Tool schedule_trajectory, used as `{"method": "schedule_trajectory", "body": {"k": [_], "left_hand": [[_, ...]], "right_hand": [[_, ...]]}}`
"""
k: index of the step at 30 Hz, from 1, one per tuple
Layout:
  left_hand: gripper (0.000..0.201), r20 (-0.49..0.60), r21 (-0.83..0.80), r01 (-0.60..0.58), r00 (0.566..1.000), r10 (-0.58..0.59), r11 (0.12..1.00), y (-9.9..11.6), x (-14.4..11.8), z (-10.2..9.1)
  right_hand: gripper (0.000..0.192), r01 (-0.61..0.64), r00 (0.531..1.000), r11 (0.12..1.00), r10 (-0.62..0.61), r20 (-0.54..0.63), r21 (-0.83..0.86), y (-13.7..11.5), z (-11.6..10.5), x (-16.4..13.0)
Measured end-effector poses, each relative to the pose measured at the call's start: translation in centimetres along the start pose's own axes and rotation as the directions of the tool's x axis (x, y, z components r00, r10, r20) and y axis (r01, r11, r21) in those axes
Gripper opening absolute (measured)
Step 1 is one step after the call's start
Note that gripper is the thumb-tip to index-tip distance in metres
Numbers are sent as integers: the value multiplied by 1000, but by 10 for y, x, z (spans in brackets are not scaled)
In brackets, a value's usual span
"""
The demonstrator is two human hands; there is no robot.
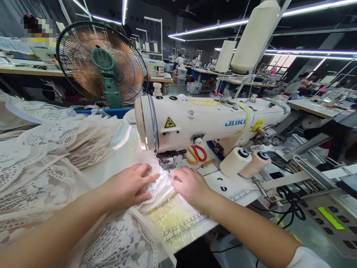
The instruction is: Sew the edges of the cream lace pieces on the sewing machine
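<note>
Lace cloth [163, 185] lies on the worktop [210, 180], just on the near side of the metal foot [169, 162] of the sewing machine [189, 117]. A heap of similar lace [58, 163] spreads to the left. From where I stand, the left hand [124, 186] rests on the cloth, fingers spread, grasping nothing. The right hand [192, 186] sits at its right edge, fingers curled; I can't tell whether that grip pinches the cloth. Doing this well, I'd judge, means keeping the lace flat and unpuckered, guiding without tugging, leaving the heap slack and holding fingertips clear of the foot.
</note>
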State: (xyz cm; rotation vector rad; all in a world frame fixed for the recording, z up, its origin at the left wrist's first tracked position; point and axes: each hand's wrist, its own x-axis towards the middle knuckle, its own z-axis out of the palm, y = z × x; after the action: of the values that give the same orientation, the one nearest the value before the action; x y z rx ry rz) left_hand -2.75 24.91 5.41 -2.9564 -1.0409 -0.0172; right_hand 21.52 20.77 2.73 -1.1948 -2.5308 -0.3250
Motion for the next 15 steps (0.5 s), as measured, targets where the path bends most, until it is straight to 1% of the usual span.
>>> {"method": "schedule_trajectory", "body": {"k": [1, 3, 5, 6, 7, 9, 11, 13, 15], "left_hand": [[46, -4, 2, -14, 1000, 14, 1000, 5, -1, -2], [42, -23, -26, -74, 997, 74, 997, 19, -2, -4], [39, -69, -103, -148, 988, 141, 984, 35, -5, -2], [38, -100, -151, -167, 983, 153, 974, 43, -7, 0], [35, -136, -192, -168, 980, 143, 967, 50, -9, 3], [30, -216, -237, -136, 973, 84, 962, 61, -11, 10], [35, -262, -215, -116, 963, 57, 970, 64, -13, 16], [38, -261, -165, -127, 962, 80, 978, 62, -13, 20], [35, -244, -137, -153, 963, 116, 979, 57, -12, 22]], "right_hand": [[11, 46, 999, 999, -46, -8, -11, -1, 3, 0], [13, 121, 990, 993, -121, -71, -8, -4, 6, -4], [14, 142, 978, 990, -138, -155, 11, -7, 7, -10], [15, 139, 974, 990, -132, -185, 24, -9, 7, -13], [15, 133, 972, 991, -123, -202, 36, -10, 7, -15], [16, 122, 971, 991, -108, -213, 53, -13, 8, -15], [17, 110, 973, 993, -98, -208, 49, -15, 10, -13], [18, 94, 977, 995, -85, -193, 36, -17, 11, -9], [18, 82, 981, 996, -76, -179, 29, -19, 13, -7]]}}
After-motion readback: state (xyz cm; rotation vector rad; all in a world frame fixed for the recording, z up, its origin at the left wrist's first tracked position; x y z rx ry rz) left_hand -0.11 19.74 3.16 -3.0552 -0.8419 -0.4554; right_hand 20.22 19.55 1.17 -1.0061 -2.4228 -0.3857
